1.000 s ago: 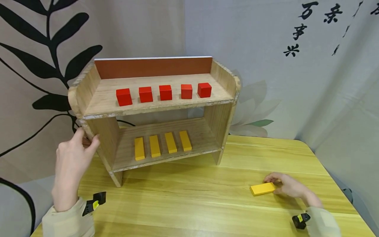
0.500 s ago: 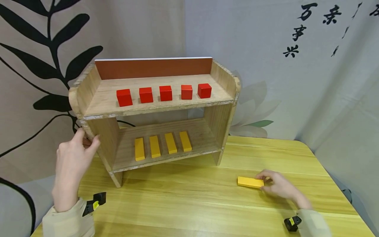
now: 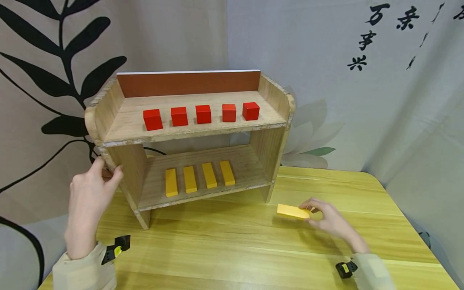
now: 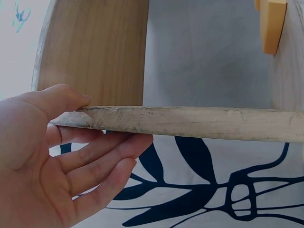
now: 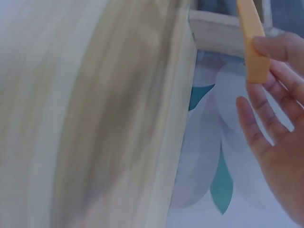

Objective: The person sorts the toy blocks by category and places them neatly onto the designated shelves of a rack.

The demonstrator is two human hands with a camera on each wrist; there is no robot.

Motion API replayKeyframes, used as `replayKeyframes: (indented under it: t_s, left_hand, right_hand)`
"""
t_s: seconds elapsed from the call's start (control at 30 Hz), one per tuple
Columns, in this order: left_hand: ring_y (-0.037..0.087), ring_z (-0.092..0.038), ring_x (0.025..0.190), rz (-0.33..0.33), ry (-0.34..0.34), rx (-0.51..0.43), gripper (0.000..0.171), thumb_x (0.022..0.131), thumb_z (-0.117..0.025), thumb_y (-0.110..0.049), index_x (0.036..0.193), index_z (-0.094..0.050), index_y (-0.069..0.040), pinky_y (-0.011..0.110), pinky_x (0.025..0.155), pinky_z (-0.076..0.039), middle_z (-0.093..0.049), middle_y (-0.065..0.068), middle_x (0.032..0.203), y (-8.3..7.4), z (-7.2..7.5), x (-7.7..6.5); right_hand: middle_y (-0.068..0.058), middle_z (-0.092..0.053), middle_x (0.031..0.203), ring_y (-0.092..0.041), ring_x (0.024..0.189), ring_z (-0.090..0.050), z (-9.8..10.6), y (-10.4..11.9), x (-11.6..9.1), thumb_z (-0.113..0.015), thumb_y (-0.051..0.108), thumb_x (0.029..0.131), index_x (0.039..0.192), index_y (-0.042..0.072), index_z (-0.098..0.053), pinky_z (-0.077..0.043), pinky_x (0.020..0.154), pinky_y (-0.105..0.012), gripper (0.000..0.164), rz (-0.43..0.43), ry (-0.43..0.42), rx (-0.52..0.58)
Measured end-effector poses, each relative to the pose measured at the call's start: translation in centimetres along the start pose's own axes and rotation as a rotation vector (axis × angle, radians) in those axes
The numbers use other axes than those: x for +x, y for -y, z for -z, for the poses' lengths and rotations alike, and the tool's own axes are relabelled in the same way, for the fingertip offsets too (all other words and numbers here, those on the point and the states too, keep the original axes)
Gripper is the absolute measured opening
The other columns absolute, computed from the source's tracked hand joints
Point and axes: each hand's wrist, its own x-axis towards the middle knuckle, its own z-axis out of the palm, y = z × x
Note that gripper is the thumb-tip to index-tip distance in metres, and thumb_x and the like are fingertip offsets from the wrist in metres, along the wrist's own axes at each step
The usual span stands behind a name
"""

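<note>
My left hand (image 3: 90, 189) grips the left side panel of a small two-tier wooden shelf (image 3: 195, 135). In the left wrist view the thumb lies on one face of the panel (image 4: 190, 122) and the fingers on the other. To the right of the shelf, my right hand (image 3: 331, 217) pinches one end of a yellow block (image 3: 293, 211), held above the table with its shadow below. The right wrist view shows this block (image 5: 254, 47) between thumb and fingers. Several yellow blocks (image 3: 190, 179) lie in a row on the lower tier.
Several red cubes (image 3: 204, 114) stand in a row on the upper tier. The shelf stands on a yellow wood-grain table (image 3: 224, 241). Behind it hangs a pale curtain (image 3: 311, 48) with printed leaves and black characters.
My right hand has carried the yellow block leftward and up, from the table's right part toward the shelf. My left hand has stayed on the side panel.
</note>
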Motion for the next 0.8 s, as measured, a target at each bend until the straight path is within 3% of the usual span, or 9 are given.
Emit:
replayKeyframes:
  t_s: [0.57,0.8]
  left_hand:
    - [0.043,-0.059,0.059,-0.008,-0.016,0.0,0.022,0.09,-0.057,-0.019,0.095,-0.056,0.002,0.036,0.046,-0.037,-0.067,0.027,0.08,0.1,-0.1,0.1]
    - [0.044,-0.059,0.059,-0.004,-0.016,0.003,0.022,0.09,-0.057,-0.019,0.095,-0.056,0.003,0.038,0.045,-0.037,-0.067,0.028,0.081,0.2,-0.1,0.1]
  right_hand:
    - [-0.001,-0.069,0.102,-0.011,0.088,-0.062,-0.8,3.4,3.0,-0.078,0.002,0.071,0.106,0.008,-0.067,-0.053,0.072,-0.028,0.037,0.082,-0.179,-0.007]
    - [-0.005,-0.07,0.099,-0.015,0.085,-0.063,-1.7,4.8,4.1,-0.079,0.001,0.068,0.104,0.005,-0.069,-0.053,0.068,-0.027,0.038,0.056,-0.252,0.023]
